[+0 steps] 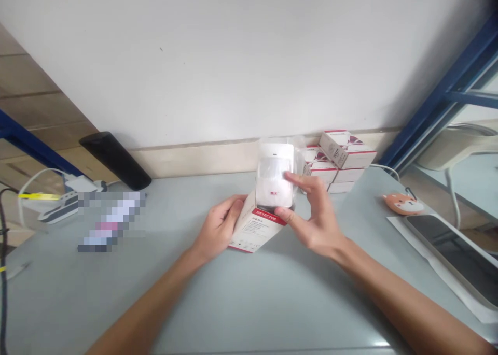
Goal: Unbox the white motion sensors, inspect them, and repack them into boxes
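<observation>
A white motion detector (pixel 274 176) in a clear plastic bag stands upright at the top of a red-and-white cardboard box (pixel 254 230) marked DETECTOR. My left hand (pixel 218 225) is closed around the box's left side, holding it tilted above the table. With thumb and fingers, my right hand (pixel 313 215) grips the detector, the thumb low by the box's rim and a finger on its right side. The detector's lower end meets the box's upper edge; whether part of it sits inside I cannot tell.
Several similar boxes (pixel 342 160) are stacked against the wall at back right. A black cylinder (pixel 115 160), a power strip (pixel 70 199) and a blurred-out flat object (pixel 112 223) lie left. At right are an orange animal-faced case (pixel 402 203) and a dark phone (pixel 451 254) on white paper.
</observation>
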A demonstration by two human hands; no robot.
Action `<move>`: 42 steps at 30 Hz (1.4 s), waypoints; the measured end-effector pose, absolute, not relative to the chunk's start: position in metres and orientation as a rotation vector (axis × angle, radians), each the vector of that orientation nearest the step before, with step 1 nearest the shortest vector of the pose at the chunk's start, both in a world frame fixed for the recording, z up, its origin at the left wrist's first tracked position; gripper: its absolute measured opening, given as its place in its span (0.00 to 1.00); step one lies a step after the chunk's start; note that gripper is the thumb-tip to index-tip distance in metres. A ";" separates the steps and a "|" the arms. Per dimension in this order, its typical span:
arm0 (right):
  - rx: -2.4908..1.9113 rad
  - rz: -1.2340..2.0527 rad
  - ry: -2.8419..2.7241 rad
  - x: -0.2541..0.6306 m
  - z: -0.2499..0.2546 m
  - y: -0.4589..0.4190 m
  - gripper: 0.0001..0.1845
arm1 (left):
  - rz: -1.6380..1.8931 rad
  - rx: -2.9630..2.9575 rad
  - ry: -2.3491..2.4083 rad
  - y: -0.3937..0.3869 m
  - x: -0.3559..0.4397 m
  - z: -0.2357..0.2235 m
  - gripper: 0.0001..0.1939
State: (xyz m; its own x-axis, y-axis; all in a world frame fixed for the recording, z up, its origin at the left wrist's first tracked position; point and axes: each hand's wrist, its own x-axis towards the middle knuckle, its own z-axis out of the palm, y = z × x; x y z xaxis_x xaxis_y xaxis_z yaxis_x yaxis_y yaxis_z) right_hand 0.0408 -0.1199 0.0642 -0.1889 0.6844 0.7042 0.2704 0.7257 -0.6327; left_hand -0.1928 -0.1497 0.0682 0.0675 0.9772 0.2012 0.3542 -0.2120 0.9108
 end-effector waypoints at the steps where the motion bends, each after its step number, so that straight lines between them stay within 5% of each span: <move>1: -0.764 0.502 -1.777 0.041 0.064 -0.120 0.29 | 1.162 1.628 1.351 -0.149 -0.191 0.067 0.25; 14: -0.673 0.451 -1.916 0.035 0.070 -0.124 0.21 | 1.363 1.473 1.275 -0.151 -0.179 0.053 0.26; 18: -0.612 0.281 -2.074 0.034 0.073 -0.123 0.16 | 1.483 1.631 1.064 -0.157 -0.179 0.050 0.35; 21: -0.557 0.170 -2.135 0.033 0.073 -0.123 0.23 | 1.531 1.732 1.136 -0.159 -0.179 0.048 0.40; 25: -0.555 0.225 -2.066 0.033 0.073 -0.124 0.35 | 1.565 1.911 1.187 -0.158 -0.183 0.046 0.37; 30: -0.549 0.244 -2.137 0.033 0.074 -0.125 0.23 | 1.591 2.256 1.035 -0.151 -0.189 0.052 0.30; 35: -0.571 0.491 -1.863 0.025 0.066 -0.130 0.35 | 1.611 2.350 1.059 -0.151 -0.188 0.057 0.16; 42: -0.666 0.692 -1.945 0.029 0.071 -0.131 0.08 | 1.667 2.361 1.041 -0.153 -0.183 0.055 0.09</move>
State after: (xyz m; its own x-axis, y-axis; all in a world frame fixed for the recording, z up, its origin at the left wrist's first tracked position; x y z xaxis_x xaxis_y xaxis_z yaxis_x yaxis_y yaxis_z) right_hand 0.0288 -0.1309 0.0714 -0.4157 0.6939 0.5880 0.1665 0.6937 -0.7008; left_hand -0.1827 -0.1529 0.0545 0.1822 0.5578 0.8098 0.4829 -0.7681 0.4204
